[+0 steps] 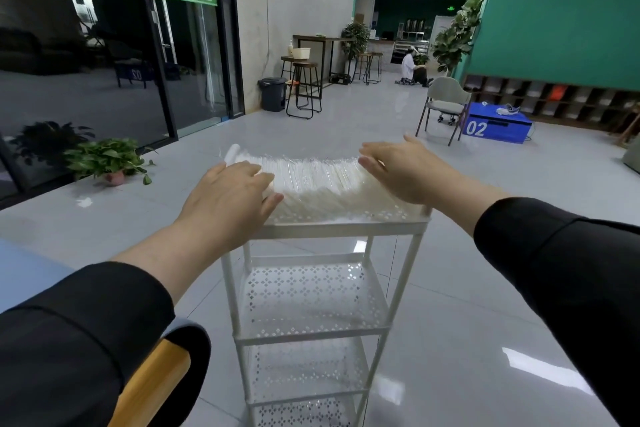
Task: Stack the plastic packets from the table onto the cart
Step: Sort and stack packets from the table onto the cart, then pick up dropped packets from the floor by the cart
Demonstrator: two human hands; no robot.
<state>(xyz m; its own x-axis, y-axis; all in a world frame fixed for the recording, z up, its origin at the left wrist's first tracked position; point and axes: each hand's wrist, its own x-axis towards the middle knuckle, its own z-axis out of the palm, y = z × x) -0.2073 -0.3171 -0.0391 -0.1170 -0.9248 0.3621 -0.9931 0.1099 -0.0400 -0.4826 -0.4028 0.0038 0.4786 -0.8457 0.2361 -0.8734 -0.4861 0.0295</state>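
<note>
A white metal cart [341, 228] with perforated shelves stands in front of me. On its top shelf lies a pile of clear plastic packets [311, 180] with white contents, fanned out from left to right. My left hand [227, 198] rests palm down on the pile's left end, fingers spread. At the right end, my right hand [403, 170] lies flat with its fingers straight, touching the packets. Neither hand grips anything. The table with further packets is not in sight, apart from a blue surface corner [27, 270] at the left.
The cart's lower shelves [311, 298] hold nothing. A wooden chair edge [156, 385] sits by my left sleeve. A potted plant [109, 159] stands left by the glass doors; a grey chair [445, 104] and blue box [495, 126] stand right. A person crouches far back.
</note>
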